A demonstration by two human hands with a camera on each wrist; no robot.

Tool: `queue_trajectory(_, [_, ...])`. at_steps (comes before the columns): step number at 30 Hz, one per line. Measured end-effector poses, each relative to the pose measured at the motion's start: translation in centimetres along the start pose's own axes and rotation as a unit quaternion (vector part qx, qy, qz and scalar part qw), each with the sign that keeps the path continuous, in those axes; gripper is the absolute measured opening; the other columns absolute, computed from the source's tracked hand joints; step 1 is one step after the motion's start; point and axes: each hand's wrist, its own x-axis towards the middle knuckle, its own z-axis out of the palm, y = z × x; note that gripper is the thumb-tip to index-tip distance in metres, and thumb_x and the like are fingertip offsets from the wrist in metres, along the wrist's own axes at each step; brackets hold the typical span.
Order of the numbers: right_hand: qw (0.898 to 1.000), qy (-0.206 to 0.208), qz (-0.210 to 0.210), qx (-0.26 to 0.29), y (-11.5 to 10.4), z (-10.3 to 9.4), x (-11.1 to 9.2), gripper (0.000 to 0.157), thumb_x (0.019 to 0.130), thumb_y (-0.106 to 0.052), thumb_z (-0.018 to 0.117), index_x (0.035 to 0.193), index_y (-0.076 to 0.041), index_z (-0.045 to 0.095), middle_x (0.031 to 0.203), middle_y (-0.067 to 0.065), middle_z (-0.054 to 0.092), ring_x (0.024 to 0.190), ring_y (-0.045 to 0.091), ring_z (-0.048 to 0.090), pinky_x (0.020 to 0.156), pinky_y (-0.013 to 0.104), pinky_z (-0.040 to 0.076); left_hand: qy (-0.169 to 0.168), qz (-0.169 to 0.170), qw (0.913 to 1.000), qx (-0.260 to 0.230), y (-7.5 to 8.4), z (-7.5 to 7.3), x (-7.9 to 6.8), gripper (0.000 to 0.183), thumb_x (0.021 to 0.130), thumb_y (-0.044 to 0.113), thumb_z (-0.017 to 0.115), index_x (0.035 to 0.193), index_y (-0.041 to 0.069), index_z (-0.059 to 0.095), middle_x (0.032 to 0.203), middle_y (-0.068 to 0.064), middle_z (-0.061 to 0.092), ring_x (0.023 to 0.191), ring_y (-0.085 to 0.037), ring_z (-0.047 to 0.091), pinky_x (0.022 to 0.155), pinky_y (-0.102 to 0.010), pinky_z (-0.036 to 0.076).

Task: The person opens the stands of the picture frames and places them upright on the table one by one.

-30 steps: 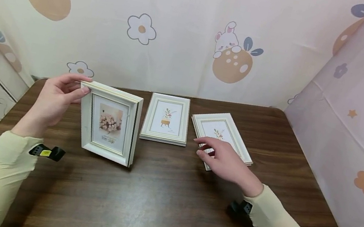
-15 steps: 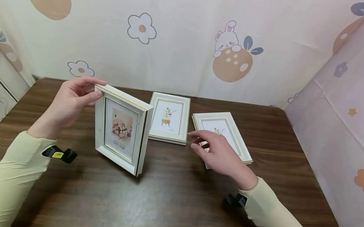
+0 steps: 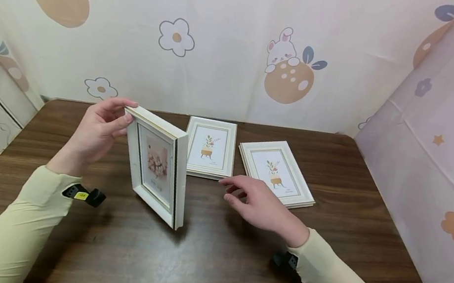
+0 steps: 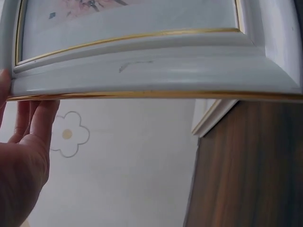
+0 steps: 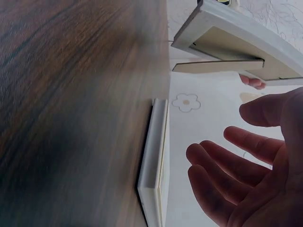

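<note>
My left hand [image 3: 100, 129] pinches the upper left corner of a white picture frame [image 3: 179, 178], thumb on the front and fingers behind. The picture frame stands upright, turned partly to the right, and its flower picture still shows. In the right wrist view a support leg [image 5: 218, 66] sticks out from its back. My right hand [image 3: 259, 203], fingers loosely bent and holding nothing, hovers to the right of it. Near the right fingertips lies a second picture frame [image 3: 228, 154], flat, with a plant print. A third picture frame [image 3: 294, 173] lies flat and angled behind the right hand.
Everything is on a dark brown wooden table [image 3: 206, 268]. A patterned curtain [image 3: 218, 85] hangs along the table's back edge, and another patterned sheet [image 3: 451, 174] runs down the right side. Each wrist carries a black strap [image 3: 85, 194].
My left hand has moved right with the picture frame, turning its front further to the right. My right hand has moved left and nearer, uncovering the print of the angled picture frame.
</note>
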Motion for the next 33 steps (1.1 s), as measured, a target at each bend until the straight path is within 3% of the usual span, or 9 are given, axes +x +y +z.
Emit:
queue_trajectory(7, [1.0, -0.007, -0.021, -0.016, -0.6, 0.3, -0.1, 0.03, 0.098, -0.019, 0.064, 0.128, -0.012, 0.063, 0.118, -0.001, 0.067, 0.098, 0.006, 0.064, 0.083, 0.037, 0.055, -0.019, -0.016, 0.999, -0.037, -1.1, 0.5, -0.3, 0.029, 0.098, -0.008, 0.053, 0.116, 0.008, 0.07, 0.103, -0.005, 0.063, 0.09, -0.013, 0.061, 0.07, -0.022, 0.055])
queue_trajectory(13, [1.0, -0.006, -0.024, -0.015, -1.0, 0.4, 0.0, 0.03, 0.099, -0.022, 0.064, 0.129, -0.018, 0.063, 0.118, -0.009, 0.065, 0.1, 0.003, 0.062, 0.082, 0.037, 0.055, -0.046, -0.024, 0.9951, -0.084, -1.9, 0.7, -0.2, 0.026, 0.098, -0.006, 0.056, 0.114, 0.009, 0.07, 0.104, -0.004, 0.064, 0.088, -0.011, 0.058, 0.067, -0.019, 0.051])
queue_trajectory(18, [1.0, -0.002, -0.029, -0.011, -1.4, 0.5, 0.2, 0.03, 0.099, -0.023, 0.064, 0.129, -0.018, 0.063, 0.117, -0.009, 0.065, 0.101, 0.004, 0.062, 0.081, 0.038, 0.056, -0.067, -0.011, 0.9908, -0.117, -2.1, 0.8, 0.1, 0.024, 0.098, -0.002, 0.056, 0.114, 0.011, 0.069, 0.112, -0.007, 0.064, 0.092, -0.012, 0.059, 0.069, -0.019, 0.052])
queue_trajectory(25, [0.999, -0.001, -0.05, 0.004, -2.5, 1.1, 1.0, 0.029, 0.099, -0.019, 0.063, 0.127, -0.015, 0.063, 0.117, -0.007, 0.065, 0.1, 0.004, 0.062, 0.081, 0.033, 0.056, -0.112, 0.002, 0.9793, -0.169, -1.9, 1.0, 0.5, 0.024, 0.099, 0.0, 0.054, 0.117, 0.009, 0.067, 0.115, -0.012, 0.063, 0.101, -0.026, 0.067, 0.084, -0.034, 0.057])
queue_trajectory(33, [0.994, 0.014, -0.11, -0.001, -3.5, 2.4, 2.1, 0.031, 0.099, -0.017, 0.063, 0.129, -0.013, 0.063, 0.123, -0.003, 0.065, 0.1, 0.005, 0.064, 0.083, 0.028, 0.054, -0.149, 0.015, 0.9629, -0.225, -1.8, 1.4, 0.8, 0.026, 0.099, -0.007, 0.05, 0.118, 0.002, 0.065, 0.114, -0.016, 0.063, 0.1, -0.029, 0.067, 0.096, -0.043, 0.051])
